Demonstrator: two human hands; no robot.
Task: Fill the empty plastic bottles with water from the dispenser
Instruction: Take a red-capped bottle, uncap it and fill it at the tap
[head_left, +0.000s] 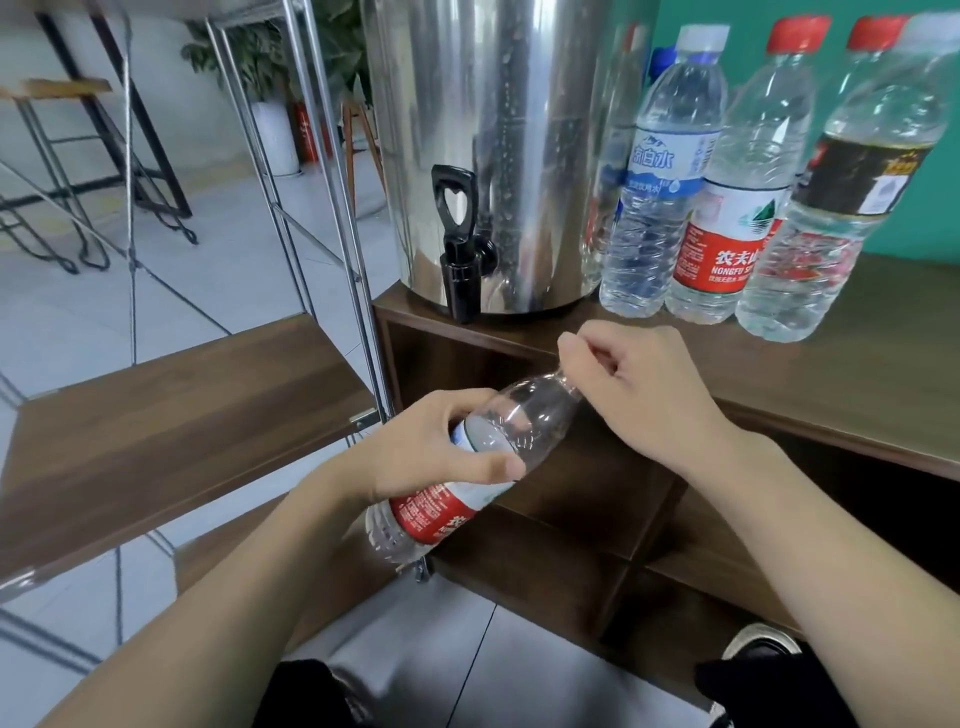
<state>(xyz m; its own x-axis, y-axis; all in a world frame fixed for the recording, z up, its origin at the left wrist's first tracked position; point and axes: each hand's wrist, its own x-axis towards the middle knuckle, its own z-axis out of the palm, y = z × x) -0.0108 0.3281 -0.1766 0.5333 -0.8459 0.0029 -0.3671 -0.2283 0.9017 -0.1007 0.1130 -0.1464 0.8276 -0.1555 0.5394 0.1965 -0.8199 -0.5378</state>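
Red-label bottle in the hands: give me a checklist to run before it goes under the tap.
1. Bottle held firmly: ok. The left hand grips the red-label bottle around its middle.
2. Cap off: cannot tell. The right hand has its fingers curled over the neck and hides the mouth.
3. Bottle empty: ok. The clear upper part shows no water.
4. Bottle upright: not ok. It lies tilted, neck up to the right.
5. Mouth under the tap: not ok. The black tap of the steel dispenser is above and left of the neck.
6. Tap closed: ok. No water runs from it.
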